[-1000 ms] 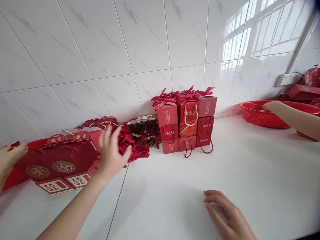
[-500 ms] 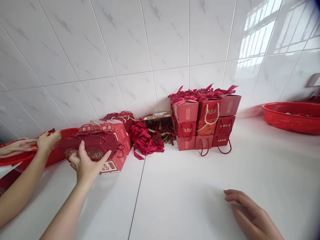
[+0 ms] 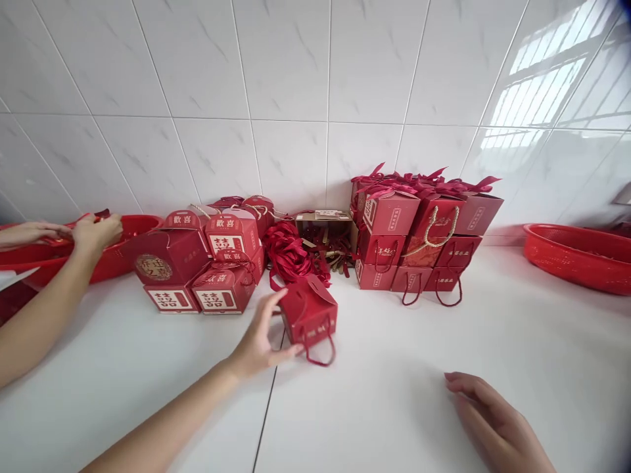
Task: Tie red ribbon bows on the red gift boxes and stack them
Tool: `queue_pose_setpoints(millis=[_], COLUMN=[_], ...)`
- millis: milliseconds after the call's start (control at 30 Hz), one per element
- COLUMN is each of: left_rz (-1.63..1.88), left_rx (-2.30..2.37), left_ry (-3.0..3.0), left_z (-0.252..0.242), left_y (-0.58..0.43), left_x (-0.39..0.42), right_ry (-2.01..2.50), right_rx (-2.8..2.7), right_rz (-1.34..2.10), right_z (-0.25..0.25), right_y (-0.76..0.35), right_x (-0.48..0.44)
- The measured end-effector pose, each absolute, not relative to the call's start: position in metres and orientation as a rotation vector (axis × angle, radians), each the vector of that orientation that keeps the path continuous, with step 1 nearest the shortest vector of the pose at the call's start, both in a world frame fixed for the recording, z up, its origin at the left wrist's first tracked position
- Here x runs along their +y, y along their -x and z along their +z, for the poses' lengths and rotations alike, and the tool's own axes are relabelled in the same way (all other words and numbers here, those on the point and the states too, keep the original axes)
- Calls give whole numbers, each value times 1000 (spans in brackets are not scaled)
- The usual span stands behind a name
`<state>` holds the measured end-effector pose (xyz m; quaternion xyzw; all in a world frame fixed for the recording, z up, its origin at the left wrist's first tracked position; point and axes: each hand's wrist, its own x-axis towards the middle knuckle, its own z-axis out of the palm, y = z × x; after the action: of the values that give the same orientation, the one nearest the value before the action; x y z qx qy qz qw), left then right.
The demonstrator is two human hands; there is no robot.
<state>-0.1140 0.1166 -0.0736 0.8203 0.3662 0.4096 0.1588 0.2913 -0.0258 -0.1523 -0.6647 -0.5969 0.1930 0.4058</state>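
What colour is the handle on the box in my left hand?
The cord handle is dark red, best seen in the head view.

A heap of red ribbon (image 3: 286,246) lies on the white countertop (image 3: 374,374) beyond the left hand (image 3: 263,335), beside an open carton (image 3: 328,215) set farther to that hand's right. Well to the left hand's left, another person's hand (image 3: 101,231) is over a red basin (image 3: 109,263). A second red basin (image 3: 576,259) sits beyond the right hand (image 3: 493,410), to its right. Ahead, a tiled wall (image 3: 290,59) carries a barred window's reflection (image 3: 547,79).
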Motion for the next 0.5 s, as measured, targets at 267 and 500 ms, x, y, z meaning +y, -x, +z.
queue_pose_setpoints(millis=[267, 500], left_rz=[620, 755], left_rx=[581, 1667], left_ry=[-2511, -2495], left_z=[-83, -79], left_y=[87, 100], left_x=[114, 183], right_ry=[1657, 1672], right_rx=[-1335, -1345], right_rz=[498, 483], right_z=[-136, -135], right_y=[-268, -269], right_x=[-30, -30])
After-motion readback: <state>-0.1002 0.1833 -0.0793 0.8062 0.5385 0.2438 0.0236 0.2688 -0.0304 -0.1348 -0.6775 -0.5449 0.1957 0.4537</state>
